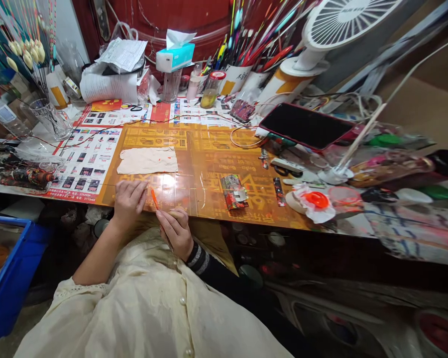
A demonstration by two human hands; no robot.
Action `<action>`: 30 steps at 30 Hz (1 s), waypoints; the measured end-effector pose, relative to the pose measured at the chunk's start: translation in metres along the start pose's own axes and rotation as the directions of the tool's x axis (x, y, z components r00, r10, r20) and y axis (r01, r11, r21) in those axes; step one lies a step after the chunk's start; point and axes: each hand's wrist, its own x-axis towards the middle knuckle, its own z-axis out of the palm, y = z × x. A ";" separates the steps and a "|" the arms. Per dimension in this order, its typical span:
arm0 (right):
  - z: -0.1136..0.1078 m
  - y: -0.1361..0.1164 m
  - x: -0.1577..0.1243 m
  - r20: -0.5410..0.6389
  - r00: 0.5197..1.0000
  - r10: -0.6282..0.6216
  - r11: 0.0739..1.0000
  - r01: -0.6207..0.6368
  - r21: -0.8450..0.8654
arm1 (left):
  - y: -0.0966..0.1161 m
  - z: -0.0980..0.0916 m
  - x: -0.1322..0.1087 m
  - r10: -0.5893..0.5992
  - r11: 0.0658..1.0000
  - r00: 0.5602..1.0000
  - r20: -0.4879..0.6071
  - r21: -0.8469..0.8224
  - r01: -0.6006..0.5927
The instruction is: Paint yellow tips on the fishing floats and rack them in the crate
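Observation:
My right hand is closed round a thin stick with a bright orange tip; whether it is a brush or a float I cannot tell. The tip points up and left, over the table's front edge. Just left of it, my left hand is at the edge with its fingers curled and pressed together. What those fingers hold, if anything, is hidden. Beyond my hands a pale cloth with small orange stains lies flat on the amber table cover.
A paint-smeared small block lies right of my hands. Farther right are an orange paint dish, a phone and a white fan. A tissue box stands at the back, a blue crate at lower left.

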 end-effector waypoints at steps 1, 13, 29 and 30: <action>-0.001 0.000 0.000 -0.001 1.000 -0.001 1.000 0.001 0.011 | 0.000 0.000 0.000 0.006 1.000 1.000 -0.010 0.001 -0.006; 0.004 0.000 0.000 0.028 0.999 0.028 0.999 -0.027 -0.042 | -0.002 0.001 -0.001 -0.021 0.999 1.000 0.002 -0.028 0.021; 0.007 0.001 -0.006 0.036 0.999 0.040 0.996 -0.037 -0.079 | -0.001 0.001 -0.002 -0.026 0.999 1.000 0.001 -0.022 0.026; 0.006 0.001 -0.006 0.038 0.999 0.039 0.997 -0.036 -0.067 | -0.001 0.001 -0.002 -0.030 0.999 1.000 0.002 -0.026 0.030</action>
